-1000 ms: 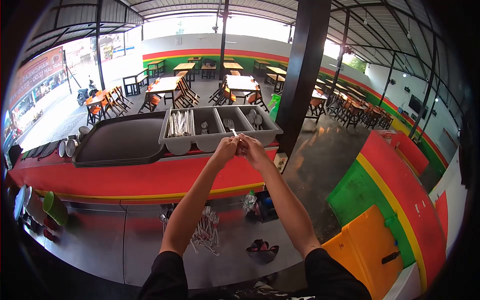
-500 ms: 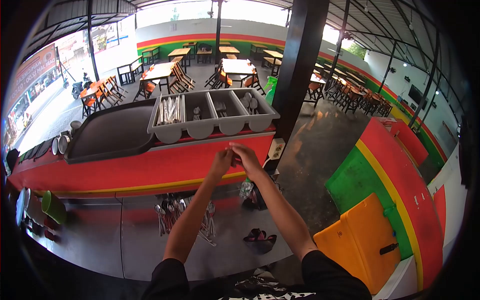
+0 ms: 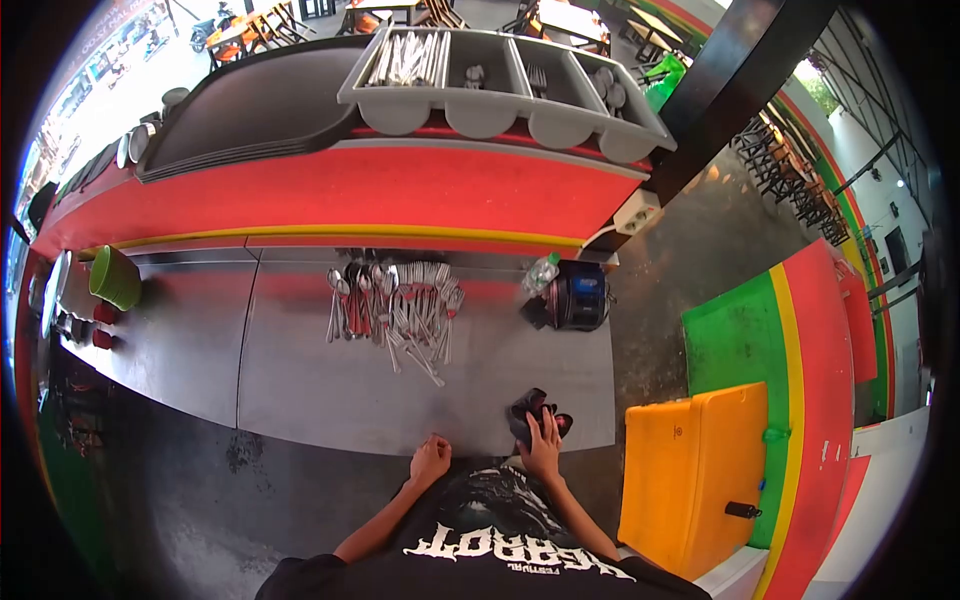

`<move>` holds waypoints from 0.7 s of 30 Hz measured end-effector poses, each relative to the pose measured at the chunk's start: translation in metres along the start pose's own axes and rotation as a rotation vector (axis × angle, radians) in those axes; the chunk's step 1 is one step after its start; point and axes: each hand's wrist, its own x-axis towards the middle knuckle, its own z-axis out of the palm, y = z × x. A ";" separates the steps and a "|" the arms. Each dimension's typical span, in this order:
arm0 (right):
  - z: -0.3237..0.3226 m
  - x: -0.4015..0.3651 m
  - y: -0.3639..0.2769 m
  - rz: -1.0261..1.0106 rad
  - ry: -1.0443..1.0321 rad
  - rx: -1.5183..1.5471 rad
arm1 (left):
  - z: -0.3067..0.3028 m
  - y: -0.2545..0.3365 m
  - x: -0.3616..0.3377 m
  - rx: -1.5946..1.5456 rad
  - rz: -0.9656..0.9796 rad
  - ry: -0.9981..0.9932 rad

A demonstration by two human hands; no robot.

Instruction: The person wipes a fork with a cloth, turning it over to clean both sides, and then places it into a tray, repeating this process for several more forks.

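Observation:
My right hand (image 3: 543,452) rests with its fingers stretched and apart on a crumpled dark cloth (image 3: 524,404) with reddish-pink patches, near the front edge of the steel counter. The fingers touch the cloth; no firm hold on it shows. Beside it, at the counter's edge, my left hand (image 3: 430,459) is closed with its fingers curled, and no object shows in it. Farther back on the steel lies a spread of spoons and forks (image 3: 400,300), several with handles toward me.
A grey cutlery tray (image 3: 490,105) with compartments stands on the red ledge (image 3: 330,195), beside stacked dark trays (image 3: 250,95). On the steel counter (image 3: 300,400) are a green container (image 3: 115,278), a plastic bottle (image 3: 541,272) and a dark rounded object (image 3: 580,297). An orange box (image 3: 690,470) stands right.
My hands were together, raised in front of the red ledge. They have parted and come down toward me, the right one onto the dark cloth. The view has tilted down.

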 end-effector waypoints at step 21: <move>0.012 0.066 -0.022 0.003 0.152 0.123 | -0.011 0.066 0.183 0.406 0.091 0.326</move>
